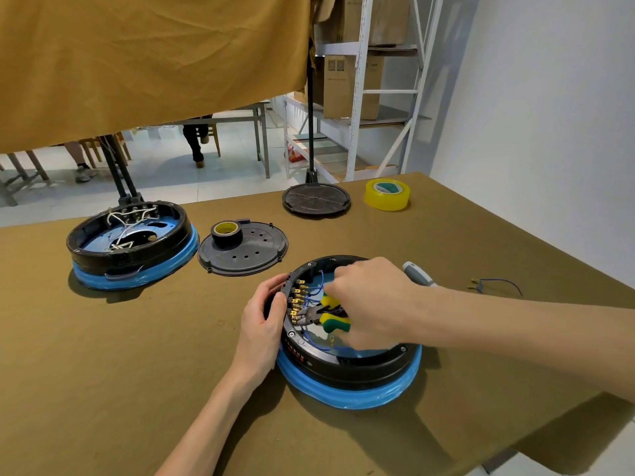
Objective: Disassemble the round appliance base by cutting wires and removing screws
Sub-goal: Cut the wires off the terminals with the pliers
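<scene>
The left hand (263,316) grips the round appliance base (350,367) rim to steady it while the right hand (369,297) squeezes yellow-green wire cutters (321,316) at the blue wires (314,293).

Olive-brown cloth (144,338) covers the table. Two black round bases (347,367) (130,249) sit in blue wrap. Cutters (330,316) have yellow-and-green handles, among blue wires (314,297). Two dark grey lids (254,252) (316,200), black tape (226,233), and yellow tape (387,194).

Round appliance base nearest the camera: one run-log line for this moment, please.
stage: wire cutting | left hand: grips rim of near base | right hand: holds yellow-green cutters at blue wires | cut wire: on table
</scene>
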`<state>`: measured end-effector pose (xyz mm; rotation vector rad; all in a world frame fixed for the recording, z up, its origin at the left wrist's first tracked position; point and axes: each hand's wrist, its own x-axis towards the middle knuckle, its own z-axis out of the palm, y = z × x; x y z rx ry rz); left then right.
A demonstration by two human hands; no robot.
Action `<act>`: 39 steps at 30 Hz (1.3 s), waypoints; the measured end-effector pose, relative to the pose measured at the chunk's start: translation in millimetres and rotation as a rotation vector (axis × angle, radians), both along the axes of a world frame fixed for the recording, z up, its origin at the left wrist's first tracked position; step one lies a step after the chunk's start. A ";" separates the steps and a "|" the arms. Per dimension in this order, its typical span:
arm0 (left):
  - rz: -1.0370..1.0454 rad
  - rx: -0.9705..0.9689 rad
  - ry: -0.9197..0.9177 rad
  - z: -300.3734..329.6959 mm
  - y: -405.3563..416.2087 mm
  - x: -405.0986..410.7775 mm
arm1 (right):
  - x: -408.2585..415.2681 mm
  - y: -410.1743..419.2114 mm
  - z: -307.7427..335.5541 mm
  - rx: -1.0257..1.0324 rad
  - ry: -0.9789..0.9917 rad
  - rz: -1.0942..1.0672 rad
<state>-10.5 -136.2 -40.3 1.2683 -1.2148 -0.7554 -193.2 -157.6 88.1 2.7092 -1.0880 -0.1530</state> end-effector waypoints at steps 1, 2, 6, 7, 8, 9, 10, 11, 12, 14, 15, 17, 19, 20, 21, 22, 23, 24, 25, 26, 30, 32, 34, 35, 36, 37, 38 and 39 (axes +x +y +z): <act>-0.001 -0.002 0.003 0.3 -0.2 0.1 | 1.1 2.4 -1.2 -0.030 0.014 0.033; 0.001 -0.004 0.001 0.1 -0.2 0.2 | 1.8 3.9 -1.6 -0.022 0.013 0.033; 0.000 -0.003 -0.008 -0.7 -0.9 0.0 | -2.6 1.1 1.6 0.083 -0.013 -0.067; -0.001 -0.002 -0.002 -0.5 -0.6 0.0 | -2.1 2.2 0.0 0.036 0.005 -0.034; -0.002 -0.004 0.000 -0.4 -0.3 0.2 | -1.4 3.8 -2.3 -0.009 0.018 0.007; 0.000 -0.010 -0.004 -0.4 0.0 0.4 | -0.7 5.4 -3.7 -0.020 0.015 0.020; -0.001 -0.015 -0.009 -0.5 0.1 0.4 | -1.0 5.1 -3.9 -0.007 0.013 0.013; -0.004 -0.017 -0.011 -0.4 -0.1 0.4 | -2.0 4.1 -2.9 0.009 0.002 -0.001; -0.006 -0.018 -0.012 -0.6 -0.2 0.4 | -3.4 2.9 -3.3 0.021 -0.005 -0.012; -0.007 -0.017 -0.015 -1.2 -0.3 0.8 | -4.7 1.1 -3.9 0.030 -0.004 -0.027; -0.006 -0.013 -0.015 -1.1 -0.3 1.0 | -5.3 1.1 -3.6 0.023 -0.004 -0.019; -0.005 -0.015 -0.014 -1.0 -0.4 1.0 | -6.8 0.7 -4.7 -0.014 0.008 0.028; 0.001 -0.019 -0.023 -1.0 0.0 0.9 | -7.7 -0.2 -4.1 -0.022 0.012 0.038; 0.002 -0.015 -0.026 -0.8 0.2 0.8 | -8.2 -1.2 -2.5 0.013 0.002 0.013; -0.002 -0.010 -0.023 -0.5 0.5 0.5 | -8.6 -1.6 -1.6 0.046 -0.004 -0.012; -0.007 -0.007 -0.019 -0.3 0.9 0.1 | -8.3 -1.5 -3.5 0.050 -0.010 -0.009; -0.008 -0.006 -0.024 -0.1 1.3 0.3 | -7.9 -0.4 -5.8 0.018 -0.001 0.015; -0.003 -0.007 -0.032 0.0 1.3 0.9 | -7.5 0.1 -7.4 -0.016 -0.008 0.033; 0.000 -0.006 -0.033 0.1 0.8 1.4 | -7.6 -0.5 -7.3 -0.033 -0.016 0.033; -0.003 0.001 -0.024 0.1 0.6 1.5 | -8.7 -0.9 -7.7 -0.044 -0.015 0.034; -0.016 0.002 -0.011 0.1 0.7 1.2 | -15.0 -5.6 -10.0 -0.065 -0.030 0.052; -0.009 -0.003 -0.012 -0.1 0.2 1.0 | -19.2 -8.5 -8.1 -0.052 -0.043 0.043; -0.011 -0.006 -0.008 -0.6 0.0 0.7 | -24.1 -9.7 -4.9 -0.036 -0.043 0.032; -0.013 -0.004 -0.003 -0.6 0.0 0.6 | -26.4 -9.6 -2.7 -0.021 -0.047 0.018; -0.015 -0.005 0.000 -0.8 0.3 0.5 | -28.5 -8.9 -0.6 0.000 -0.055 0.000; -0.014 -0.007 -0.004 -0.9 0.7 0.3 | -29.7 -8.1 1.4 0.032 -0.078 -0.027; -0.008 -0.009 -0.014 -1.2 0.6 0.5 | -29.8 -7.5 3.0 0.074 -0.116 -0.065; 0.000 -0.006 -0.027 -1.4 0.0 0.7 | -28.2 -8.4 4.8 0.111 -0.158 -0.111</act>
